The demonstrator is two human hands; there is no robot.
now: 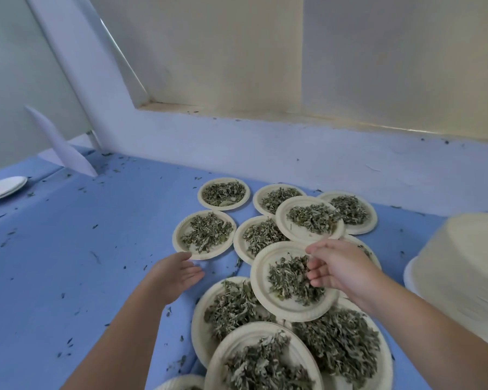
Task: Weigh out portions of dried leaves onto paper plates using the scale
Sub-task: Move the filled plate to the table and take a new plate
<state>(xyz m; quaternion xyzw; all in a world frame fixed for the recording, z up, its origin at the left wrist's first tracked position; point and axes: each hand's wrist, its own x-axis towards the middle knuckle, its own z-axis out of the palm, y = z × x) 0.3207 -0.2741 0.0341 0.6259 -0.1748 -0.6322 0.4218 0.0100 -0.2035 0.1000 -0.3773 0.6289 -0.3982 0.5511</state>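
Many leaf-heaped paper plates (pixel 261 277); left hand (pixel 178 274) slack over blue cloth (pixel 82 249); right hand (pixel 338 266), grasp unclear.

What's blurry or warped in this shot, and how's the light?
Head view: soft, even light, faint shadows under the plates, no harsh glare; the pale stack at the right edge is smeared by blur, while the leaves mid-frame look fairly sharp; the wide-angle lens tilts the wall ledge and stretches the nearest plates.
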